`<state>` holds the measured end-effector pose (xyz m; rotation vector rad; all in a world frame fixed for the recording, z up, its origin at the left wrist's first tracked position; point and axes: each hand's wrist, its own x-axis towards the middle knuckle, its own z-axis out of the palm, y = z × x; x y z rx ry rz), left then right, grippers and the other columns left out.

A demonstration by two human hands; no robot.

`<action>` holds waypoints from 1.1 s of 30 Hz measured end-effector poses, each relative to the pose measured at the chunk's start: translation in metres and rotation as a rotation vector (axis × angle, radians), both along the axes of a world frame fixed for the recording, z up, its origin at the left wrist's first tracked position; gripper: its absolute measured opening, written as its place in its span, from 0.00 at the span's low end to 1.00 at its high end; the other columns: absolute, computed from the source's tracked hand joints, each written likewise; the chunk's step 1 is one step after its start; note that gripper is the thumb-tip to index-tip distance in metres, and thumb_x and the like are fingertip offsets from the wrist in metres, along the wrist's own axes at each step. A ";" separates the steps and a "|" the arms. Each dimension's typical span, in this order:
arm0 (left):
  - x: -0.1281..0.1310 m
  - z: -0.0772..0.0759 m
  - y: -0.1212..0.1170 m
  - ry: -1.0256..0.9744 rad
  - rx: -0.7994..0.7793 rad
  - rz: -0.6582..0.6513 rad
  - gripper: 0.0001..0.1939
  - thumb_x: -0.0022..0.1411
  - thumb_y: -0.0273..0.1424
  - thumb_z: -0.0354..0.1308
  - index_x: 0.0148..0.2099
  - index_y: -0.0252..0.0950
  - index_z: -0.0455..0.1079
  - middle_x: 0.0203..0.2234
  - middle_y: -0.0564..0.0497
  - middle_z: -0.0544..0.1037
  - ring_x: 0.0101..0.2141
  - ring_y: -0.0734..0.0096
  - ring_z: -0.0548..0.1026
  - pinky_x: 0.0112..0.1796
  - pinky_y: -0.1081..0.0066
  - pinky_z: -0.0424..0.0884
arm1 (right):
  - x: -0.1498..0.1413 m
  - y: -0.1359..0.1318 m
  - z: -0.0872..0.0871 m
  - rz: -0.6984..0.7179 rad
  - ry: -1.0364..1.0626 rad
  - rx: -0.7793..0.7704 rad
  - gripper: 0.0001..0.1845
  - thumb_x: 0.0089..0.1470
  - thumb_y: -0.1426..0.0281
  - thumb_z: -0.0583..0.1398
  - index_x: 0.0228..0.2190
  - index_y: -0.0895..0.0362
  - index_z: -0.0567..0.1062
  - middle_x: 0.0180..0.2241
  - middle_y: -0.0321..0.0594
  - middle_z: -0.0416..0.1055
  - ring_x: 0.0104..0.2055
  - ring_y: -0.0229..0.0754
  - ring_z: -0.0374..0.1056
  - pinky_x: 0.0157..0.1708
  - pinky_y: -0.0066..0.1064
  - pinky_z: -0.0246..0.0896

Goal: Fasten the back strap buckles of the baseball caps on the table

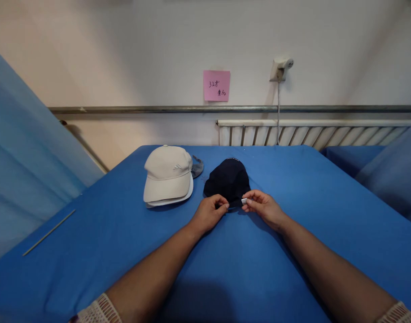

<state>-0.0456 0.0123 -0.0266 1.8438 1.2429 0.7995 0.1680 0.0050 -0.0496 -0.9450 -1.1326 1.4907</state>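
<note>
My L hand pinched the rim of a rounded dark-navy fabric cap, R hand its small flat white tab; cap lay nr far edge of blue cloth-covered table.

The beige cap is covering most of the white brim beneath it and is hiding much of the grey piece behind. The left grip is masking part of the lower edge of the dark cap, whose pale top marking is looking too tiny for me to read. The right grip is concealing one end of a white tag. Both sleeves are running out of view below, and the worktop is blocking the lower part of the radiator
</note>
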 end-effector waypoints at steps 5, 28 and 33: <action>0.003 0.001 -0.002 -0.017 -0.008 0.009 0.09 0.57 0.35 0.57 0.36 0.35 0.73 0.28 0.51 0.78 0.29 0.70 0.74 0.31 0.72 0.68 | -0.002 -0.001 -0.003 0.013 -0.017 0.016 0.18 0.43 0.58 0.69 0.33 0.55 0.74 0.28 0.37 0.74 0.30 0.38 0.71 0.36 0.35 0.67; 0.007 0.003 -0.006 0.177 0.115 0.162 0.10 0.57 0.38 0.58 0.31 0.36 0.71 0.23 0.54 0.76 0.24 0.73 0.70 0.27 0.73 0.60 | -0.003 -0.002 -0.002 0.050 0.002 -0.004 0.16 0.45 0.61 0.68 0.33 0.56 0.75 0.28 0.36 0.73 0.30 0.37 0.70 0.35 0.33 0.65; 0.010 0.005 -0.011 0.132 0.097 0.074 0.12 0.57 0.40 0.58 0.33 0.35 0.72 0.27 0.53 0.78 0.26 0.74 0.71 0.28 0.74 0.62 | -0.002 -0.001 -0.004 0.037 0.016 0.005 0.16 0.44 0.61 0.69 0.33 0.56 0.75 0.29 0.36 0.73 0.30 0.37 0.70 0.34 0.32 0.65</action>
